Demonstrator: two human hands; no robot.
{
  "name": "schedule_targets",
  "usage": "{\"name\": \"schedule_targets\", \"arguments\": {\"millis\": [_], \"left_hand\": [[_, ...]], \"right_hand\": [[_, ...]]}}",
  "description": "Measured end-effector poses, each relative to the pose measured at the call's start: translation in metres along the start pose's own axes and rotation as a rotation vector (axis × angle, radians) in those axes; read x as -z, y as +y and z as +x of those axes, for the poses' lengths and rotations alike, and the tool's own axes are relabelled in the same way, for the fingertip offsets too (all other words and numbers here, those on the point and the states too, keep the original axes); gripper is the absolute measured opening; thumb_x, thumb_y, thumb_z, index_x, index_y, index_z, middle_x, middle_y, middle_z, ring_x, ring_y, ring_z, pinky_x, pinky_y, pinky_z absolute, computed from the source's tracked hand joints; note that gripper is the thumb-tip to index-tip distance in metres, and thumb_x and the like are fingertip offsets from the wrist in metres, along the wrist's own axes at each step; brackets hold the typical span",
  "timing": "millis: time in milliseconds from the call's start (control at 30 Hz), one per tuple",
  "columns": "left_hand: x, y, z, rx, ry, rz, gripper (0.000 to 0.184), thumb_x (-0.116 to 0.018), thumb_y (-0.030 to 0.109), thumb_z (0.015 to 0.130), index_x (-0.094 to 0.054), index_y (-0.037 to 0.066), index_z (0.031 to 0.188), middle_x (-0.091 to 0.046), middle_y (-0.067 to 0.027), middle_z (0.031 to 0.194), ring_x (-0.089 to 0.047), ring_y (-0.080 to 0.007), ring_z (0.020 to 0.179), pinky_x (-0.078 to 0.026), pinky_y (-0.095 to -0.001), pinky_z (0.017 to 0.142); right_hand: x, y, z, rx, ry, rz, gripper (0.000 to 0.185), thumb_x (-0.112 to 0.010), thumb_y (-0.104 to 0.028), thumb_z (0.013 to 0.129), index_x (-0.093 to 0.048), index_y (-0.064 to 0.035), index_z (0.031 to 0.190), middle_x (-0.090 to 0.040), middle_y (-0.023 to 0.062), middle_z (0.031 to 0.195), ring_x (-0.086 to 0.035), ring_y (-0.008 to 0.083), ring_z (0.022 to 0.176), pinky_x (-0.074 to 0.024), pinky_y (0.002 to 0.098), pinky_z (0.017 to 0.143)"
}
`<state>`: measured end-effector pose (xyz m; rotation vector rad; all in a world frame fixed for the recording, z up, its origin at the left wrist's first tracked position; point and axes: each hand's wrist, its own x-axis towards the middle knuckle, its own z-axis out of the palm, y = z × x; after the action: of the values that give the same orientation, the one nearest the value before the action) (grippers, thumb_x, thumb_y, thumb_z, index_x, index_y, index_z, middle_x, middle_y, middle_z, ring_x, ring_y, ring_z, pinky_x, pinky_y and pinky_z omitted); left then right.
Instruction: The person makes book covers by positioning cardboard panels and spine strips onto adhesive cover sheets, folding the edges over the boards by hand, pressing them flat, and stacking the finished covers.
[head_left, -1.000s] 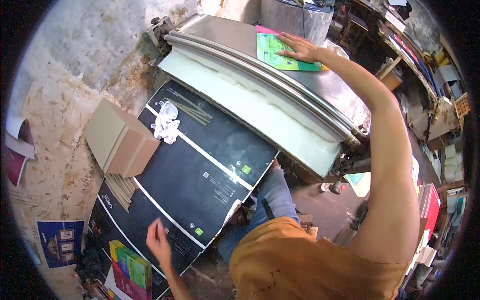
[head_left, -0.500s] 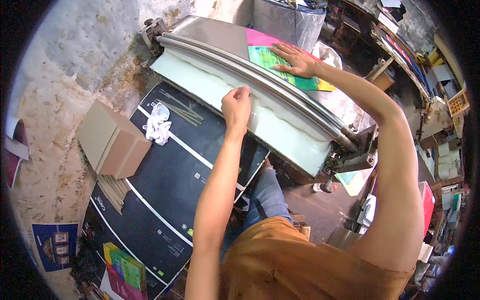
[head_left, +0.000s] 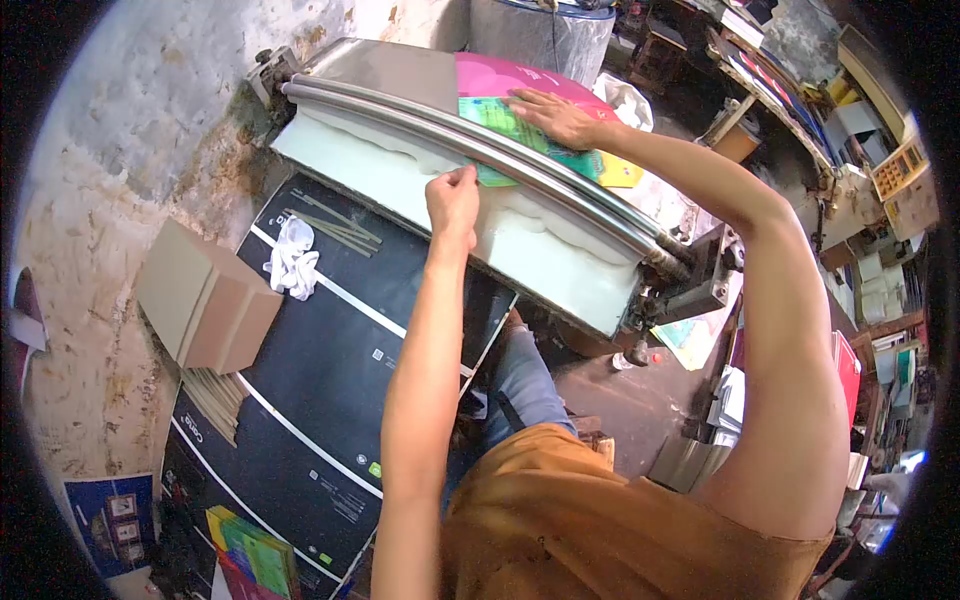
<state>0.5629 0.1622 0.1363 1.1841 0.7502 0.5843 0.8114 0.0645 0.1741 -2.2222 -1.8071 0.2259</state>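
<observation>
My right hand (head_left: 555, 118) lies flat, fingers spread, on a colourful printed sheet (head_left: 487, 110) behind the metal rollers (head_left: 480, 138). The sheet is green with yellow and magenta parts. A green edge of it shows on the near side of the rollers. There my left hand (head_left: 453, 207) is closed in a pinch at that edge, above the tray of white liquid (head_left: 560, 260), which looks like glue. The fingertips partly hide the pinched corner. A pink sheet (head_left: 530, 75) lies beyond the green one on the grey metal plate (head_left: 385, 72).
To the left, a dark board (head_left: 320, 350) carries a stack of tan boards (head_left: 205, 300), a crumpled white cloth (head_left: 293, 258), thin strips (head_left: 335, 232) and printed covers (head_left: 255, 550). A grey drum (head_left: 540, 40) stands behind the rollers. Cluttered shelves line the right side.
The green edge has come out on the near side of the rollers, and my left hand now pinches it. My right hand stays flat on the sheet. The whole view has shifted slightly.
</observation>
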Motion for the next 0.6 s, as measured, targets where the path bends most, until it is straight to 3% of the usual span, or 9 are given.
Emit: {"name": "schedule_targets", "arguments": {"millis": [67, 167, 200, 300, 333, 433, 467, 567, 600], "left_hand": [[0.009, 0.003, 0.001, -0.034, -0.047, 0.007, 0.024, -0.068, 0.024, 0.096, -0.068, 0.000, 0.096, -0.057, 0.0004, 0.079, -0.047, -0.0074, 0.064, -0.037, -0.0258, 0.052], [0.042, 0.009, -0.001, -0.054, -0.099, 0.058, 0.024, -0.067, 0.025, 0.097, -0.069, 0.000, 0.097, -0.058, 0.0003, 0.080, -0.046, -0.0072, 0.064, -0.037, -0.0254, 0.052], [0.052, 0.014, -0.009, -0.073, -0.088, 0.050, 0.022, -0.067, 0.024, 0.097, -0.069, 0.002, 0.096, -0.057, 0.0013, 0.079, -0.046, -0.0068, 0.064, -0.035, -0.0251, 0.051], [0.099, 0.029, -0.037, -0.064, -0.110, 0.125, 0.020, -0.067, 0.024, 0.098, -0.068, 0.005, 0.092, -0.056, 0.0032, 0.075, -0.046, -0.0064, 0.064, -0.034, -0.0252, 0.052], [0.112, 0.036, -0.053, -0.058, -0.086, 0.134, 0.019, -0.066, 0.024, 0.098, -0.067, 0.007, 0.089, -0.054, 0.0051, 0.073, -0.046, -0.0057, 0.064, -0.033, -0.0251, 0.054], [0.154, 0.050, -0.097, -0.046, -0.077, 0.093, 0.019, -0.065, 0.024, 0.099, -0.068, 0.008, 0.088, -0.055, 0.0056, 0.073, -0.046, -0.0055, 0.063, -0.035, -0.0253, 0.057], [0.170, 0.051, -0.108, -0.062, -0.088, 0.121, 0.018, -0.065, 0.023, 0.099, -0.069, 0.008, 0.090, -0.057, 0.0056, 0.076, -0.047, -0.0052, 0.066, -0.035, -0.0254, 0.060], [0.192, 0.072, -0.164, -0.094, 0.060, 0.077, 0.022, -0.066, 0.020, 0.098, -0.065, 0.004, 0.084, -0.049, 0.0065, 0.068, -0.040, -0.0042, 0.059, -0.030, -0.0256, 0.054], [0.209, 0.073, -0.175, -0.113, 0.029, 0.067, 0.023, -0.066, 0.021, 0.098, -0.066, 0.004, 0.083, -0.050, 0.0066, 0.070, -0.041, -0.0039, 0.062, -0.031, -0.0246, 0.057]], "right_hand": [[0.007, -0.011, -0.001, -0.121, 0.000, 0.217, 0.085, -0.019, -0.075, 0.099, -0.032, -0.0168, 0.160, -0.024, 0.0118, 0.168, -0.017, 0.0283, 0.156, -0.0083, 0.0486, 0.127], [0.015, -0.045, 0.000, -0.271, -0.073, 0.514, 0.093, -0.016, -0.078, 0.097, -0.034, -0.0101, 0.159, -0.033, 0.0146, 0.164, -0.027, 0.0285, 0.153, -0.0137, 0.0471, 0.126], [0.026, -0.058, -0.001, -0.270, -0.117, 0.608, 0.096, -0.020, -0.078, 0.097, -0.041, -0.0041, 0.155, -0.045, 0.0172, 0.156, -0.040, 0.0295, 0.145, -0.0244, 0.0453, 0.123], [0.054, -0.077, 0.022, -0.384, -0.261, 0.547, 0.089, -0.032, -0.076, 0.098, -0.048, -0.0059, 0.150, -0.052, 0.0193, 0.150, -0.048, 0.0297, 0.139, -0.0342, 0.0429, 0.117], [0.069, -0.085, 0.039, -0.307, -0.310, 0.170, 0.073, -0.056, -0.064, 0.096, -0.055, -0.0089, 0.144, -0.058, 0.0174, 0.144, -0.052, 0.0296, 0.134, -0.0390, 0.0444, 0.114], [0.062, -0.132, 0.065, 0.171, 0.054, -0.263, 0.065, -0.071, -0.046, 0.089, -0.056, -0.0120, 0.142, -0.060, 0.0159, 0.141, -0.053, 0.0307, 0.133, -0.0402, 0.0468, 0.113], [0.060, -0.150, 0.076, 0.235, 0.034, -0.334, 0.066, -0.076, -0.024, 0.082, -0.054, -0.0133, 0.144, -0.055, 0.0152, 0.146, -0.048, 0.0334, 0.136, -0.0402, 0.0493, 0.112], [0.041, -0.221, 0.108, 0.370, -0.043, -0.659, 0.073, -0.077, -0.021, 0.080, -0.050, -0.0183, 0.148, -0.038, 0.0108, 0.160, -0.036, 0.0346, 0.144, -0.0366, 0.0562, 0.114], [0.032, -0.241, 0.122, 0.387, -0.125, -0.735, 0.079, -0.079, -0.019, 0.077, -0.047, -0.0264, 0.149, -0.028, 0.0075, 0.165, -0.028, 0.0367, 0.149, -0.0327, 0.0636, 0.114]]}}
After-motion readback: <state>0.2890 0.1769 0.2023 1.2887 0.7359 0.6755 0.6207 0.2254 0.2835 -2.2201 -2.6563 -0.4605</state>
